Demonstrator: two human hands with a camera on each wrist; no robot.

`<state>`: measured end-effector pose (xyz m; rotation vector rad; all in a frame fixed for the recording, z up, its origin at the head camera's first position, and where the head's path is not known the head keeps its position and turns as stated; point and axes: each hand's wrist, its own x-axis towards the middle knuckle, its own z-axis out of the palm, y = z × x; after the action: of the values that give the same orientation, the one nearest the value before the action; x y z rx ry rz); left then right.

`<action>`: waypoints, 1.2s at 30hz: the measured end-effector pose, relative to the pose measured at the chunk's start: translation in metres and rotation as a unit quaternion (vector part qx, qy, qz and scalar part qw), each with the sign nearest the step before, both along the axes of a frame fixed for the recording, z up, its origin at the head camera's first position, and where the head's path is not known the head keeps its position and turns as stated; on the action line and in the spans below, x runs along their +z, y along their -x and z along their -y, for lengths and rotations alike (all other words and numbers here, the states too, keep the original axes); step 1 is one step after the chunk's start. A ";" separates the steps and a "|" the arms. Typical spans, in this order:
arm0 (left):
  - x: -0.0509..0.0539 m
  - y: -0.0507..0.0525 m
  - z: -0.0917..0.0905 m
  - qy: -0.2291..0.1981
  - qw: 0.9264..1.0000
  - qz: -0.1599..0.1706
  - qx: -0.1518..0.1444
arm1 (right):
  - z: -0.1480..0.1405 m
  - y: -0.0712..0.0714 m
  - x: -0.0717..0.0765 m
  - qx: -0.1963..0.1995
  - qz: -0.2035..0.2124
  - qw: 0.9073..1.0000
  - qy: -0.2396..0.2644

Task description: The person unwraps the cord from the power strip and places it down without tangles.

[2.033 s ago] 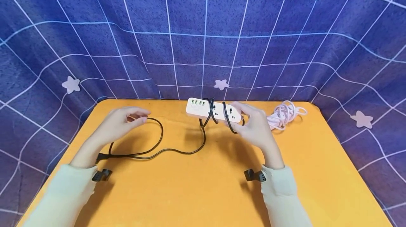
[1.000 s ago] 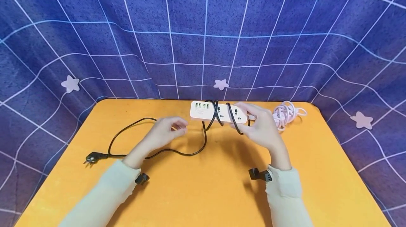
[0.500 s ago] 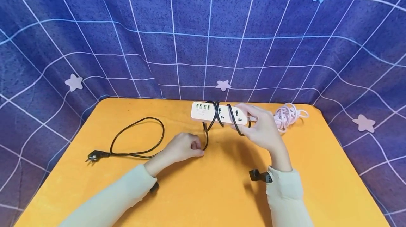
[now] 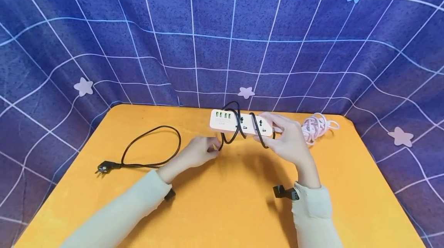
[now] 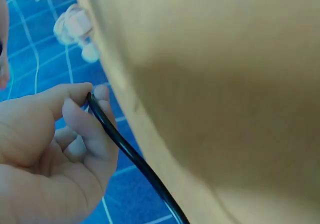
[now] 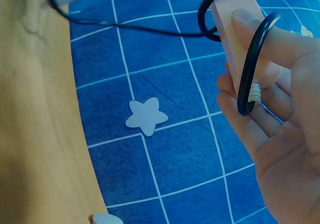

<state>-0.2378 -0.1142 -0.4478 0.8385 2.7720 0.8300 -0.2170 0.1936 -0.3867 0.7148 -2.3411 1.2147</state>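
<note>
My right hand (image 4: 287, 140) grips the right end of a white power strip (image 4: 224, 120), held above the table with its sockets and USB ports facing me. Black cord (image 4: 258, 130) loops loosely around the strip. In the right wrist view the thumb lies on the strip (image 6: 227, 44) and fingers sit behind it. My left hand (image 4: 198, 151) pinches the black cord just below the strip's left part; the left wrist view shows the cord (image 5: 132, 156) between thumb and fingertips. The cord's far part curves in a loop on the table, ending in a black plug (image 4: 105, 167) at the left.
A bundled pale pink cord (image 4: 315, 128) lies at the back right of the orange table (image 4: 222, 209), behind my right hand. A blue curtain (image 4: 208, 47) with white grid lines and stars hangs at the table's back edge.
My left hand has moved right from the cord's loop, taken the cord near the strip, and lifted it slightly. The right hand still holds the strip, shifted slightly right.
</note>
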 end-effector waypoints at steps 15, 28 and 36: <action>0.033 0.032 0.023 -0.076 0.995 -0.047 0.053 | 0.003 -0.004 0.002 0.023 0.008 1.000 0.009; 0.070 0.041 0.041 -0.138 0.981 -0.094 0.103 | 0.003 -0.003 0.002 0.038 0.033 0.999 0.013; 0.098 0.036 0.051 -0.150 0.965 -0.198 0.080 | 0.002 -0.003 0.000 0.041 0.022 0.999 0.005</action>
<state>-0.2734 -0.1653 -0.3494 0.9248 3.1429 1.2608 -0.2144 0.1912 -0.3864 0.7957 -2.3604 1.2878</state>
